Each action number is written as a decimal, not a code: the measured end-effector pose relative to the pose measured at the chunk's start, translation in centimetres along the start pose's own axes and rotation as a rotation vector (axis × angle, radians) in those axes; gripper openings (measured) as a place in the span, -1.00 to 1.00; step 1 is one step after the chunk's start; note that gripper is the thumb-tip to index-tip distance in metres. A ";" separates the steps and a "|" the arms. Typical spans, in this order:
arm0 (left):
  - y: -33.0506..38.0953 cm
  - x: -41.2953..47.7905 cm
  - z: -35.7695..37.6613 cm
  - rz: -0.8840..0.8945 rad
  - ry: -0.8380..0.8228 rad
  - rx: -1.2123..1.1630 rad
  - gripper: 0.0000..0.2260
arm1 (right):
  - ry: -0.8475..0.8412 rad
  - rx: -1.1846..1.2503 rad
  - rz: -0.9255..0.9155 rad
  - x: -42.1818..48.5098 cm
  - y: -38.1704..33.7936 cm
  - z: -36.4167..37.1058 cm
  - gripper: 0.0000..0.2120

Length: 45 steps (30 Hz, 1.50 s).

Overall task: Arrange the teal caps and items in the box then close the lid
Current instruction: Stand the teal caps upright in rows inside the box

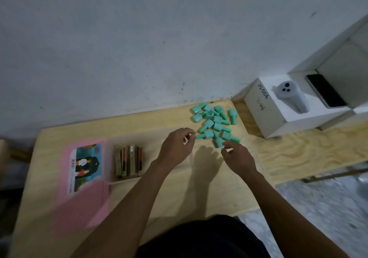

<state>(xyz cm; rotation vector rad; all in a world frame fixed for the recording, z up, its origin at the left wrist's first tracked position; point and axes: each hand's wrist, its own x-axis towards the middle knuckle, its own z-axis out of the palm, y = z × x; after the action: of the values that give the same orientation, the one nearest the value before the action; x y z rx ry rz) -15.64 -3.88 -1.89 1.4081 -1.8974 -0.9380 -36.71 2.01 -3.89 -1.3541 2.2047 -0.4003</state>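
Left hand (177, 146) fingers curled, thumb and forefinger pinched together right at the stem tip of the nearest cap (207, 134); contact looks likely, but blur hides whether it's really gripped, can't tell. Right hand (238, 158) loosely curled too, fingertips just beside the near edge of the pile, something small and pale at the tips, can't say if it holds anything. Nearest cap lies on its side, long axis roughly left-right, narrow stem toward the left hand, wide head toward the pile. Teal caps (216, 122) heaped loose on the table (179, 198), beyond both hands and a bit right, none seen in the box yet. Clear box (108, 179) sits left of the pile, seems to reach under the left hand; its left end is packed with a row of brown and red sticks (128, 161) on edge. So caps must go leftward and toward the person, into the free right part. Left hand is nearer the box, right hand nearer the bulk of the pile. Pink lid (83, 198) flat on the table at the box's left side, touching or just beside it, not on. Judgement: early stage, cap pick-up under way, and the stem-first pinch suits the left hand
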 end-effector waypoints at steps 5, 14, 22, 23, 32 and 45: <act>2.3 4.7 5.0 0.104 -0.243 0.561 -0.69 | -0.032 -0.048 0.054 2.7 3.0 -1.2 -0.68; 0.5 7.6 8.7 -0.131 -0.451 1.011 -0.83 | -0.131 -0.172 0.033 8.3 5.1 -1.6 -0.68; 0.1 8.5 8.9 -0.080 -0.431 0.947 -0.84 | -0.172 -0.122 0.027 9.6 6.1 -1.9 -0.71; 0.0 8.5 8.8 -0.064 -0.423 0.912 -0.81 | -0.167 -0.070 0.037 9.6 6.2 -2.1 -0.72; 1.7 7.8 3.5 -0.047 -0.108 0.391 -0.80 | 0.046 0.475 0.028 6.8 3.3 -3.7 -0.75; -0.4 1.7 -7.2 -0.269 0.231 -0.041 -0.87 | -0.080 0.504 -0.308 2.3 -7.1 -0.7 -0.73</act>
<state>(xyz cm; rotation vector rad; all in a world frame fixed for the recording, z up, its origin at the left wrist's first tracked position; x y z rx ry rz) -10.18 -6.99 2.01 1.6964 -1.5378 -0.8868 -32.68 -3.26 -0.41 -1.3854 1.6714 -0.9259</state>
